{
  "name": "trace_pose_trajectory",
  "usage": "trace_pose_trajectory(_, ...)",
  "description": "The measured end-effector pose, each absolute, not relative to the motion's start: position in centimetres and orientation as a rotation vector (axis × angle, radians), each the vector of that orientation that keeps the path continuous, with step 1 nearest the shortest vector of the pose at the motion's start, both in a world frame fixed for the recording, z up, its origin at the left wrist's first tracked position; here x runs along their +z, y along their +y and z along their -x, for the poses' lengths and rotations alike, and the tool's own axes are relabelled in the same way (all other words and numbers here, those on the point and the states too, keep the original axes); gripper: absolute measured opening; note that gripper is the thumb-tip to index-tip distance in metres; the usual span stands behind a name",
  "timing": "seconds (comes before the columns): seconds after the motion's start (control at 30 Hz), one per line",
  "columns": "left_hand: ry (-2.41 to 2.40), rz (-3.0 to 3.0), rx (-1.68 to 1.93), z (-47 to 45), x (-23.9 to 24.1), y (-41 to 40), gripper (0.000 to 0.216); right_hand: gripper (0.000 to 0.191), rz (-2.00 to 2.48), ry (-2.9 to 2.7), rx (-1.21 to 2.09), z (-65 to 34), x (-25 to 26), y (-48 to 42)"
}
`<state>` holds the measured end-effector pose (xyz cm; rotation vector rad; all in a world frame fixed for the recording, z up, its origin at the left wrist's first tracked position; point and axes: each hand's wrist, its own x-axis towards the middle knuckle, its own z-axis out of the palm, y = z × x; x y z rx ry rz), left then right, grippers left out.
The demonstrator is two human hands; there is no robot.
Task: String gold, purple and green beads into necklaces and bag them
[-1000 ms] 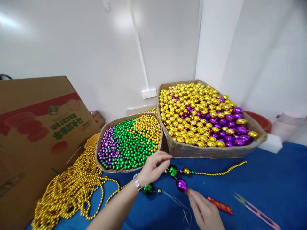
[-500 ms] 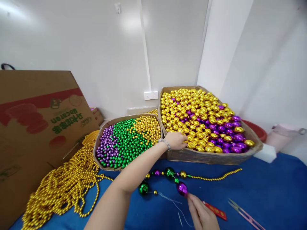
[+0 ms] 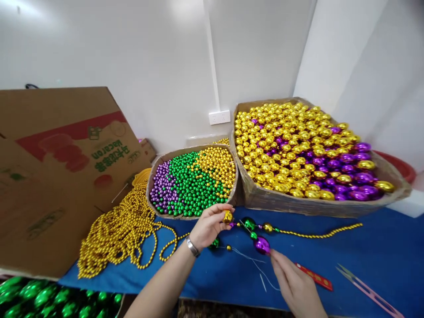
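Blue cloth spread under bead boxes; pale wall with white socket rose behind. Left hand pinched gold bead; right hand gripped purple bead at its end.

A gold bead apart from a purple bead
Glossy, tilted purple bead; small green bead and needle at its upper left, gold bead farther left.
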<state>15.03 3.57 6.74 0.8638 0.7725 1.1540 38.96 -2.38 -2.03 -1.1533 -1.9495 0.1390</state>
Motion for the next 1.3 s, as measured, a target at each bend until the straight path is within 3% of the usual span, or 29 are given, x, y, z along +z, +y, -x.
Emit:
trace_pose_trajectory(0.53, 0.985, -1.300, 1.122, -13.0, 6.3, 2.0, 0.038, 0.033, 1.175, -2.171, -0.303, -38.6, -2.1, -2.1)
trace_pose_trajectory(0.67, 0.950, -1.365, 1.106, -13.9, 5.7, 1.6, 0.037, 0.030, 1.160, -2.108, -0.046, -37.6, -1.8, -2.0)
trace_pose_trajectory(0.83, 0.827, -0.922, 1.163, -15.2, 4.7, 1.2, 0.044, 0.026, 1.177, -2.017, 0.409, -36.8, -1.1, -2.2)
trace_pose_trajectory(1.13, 0.880, -0.933, 1.202, -15.6, 4.1, 0.7, 0.043, 0.030, 1.206, -1.984, 0.500, -37.0, -2.1, -2.1)
trace_pose_trajectory(1.3, 0.848, -0.892, 1.238, -15.6, 3.8, 0.5, 0.043, 0.028, 1.205, -1.935, 0.827, -37.0, -2.7, -2.6)
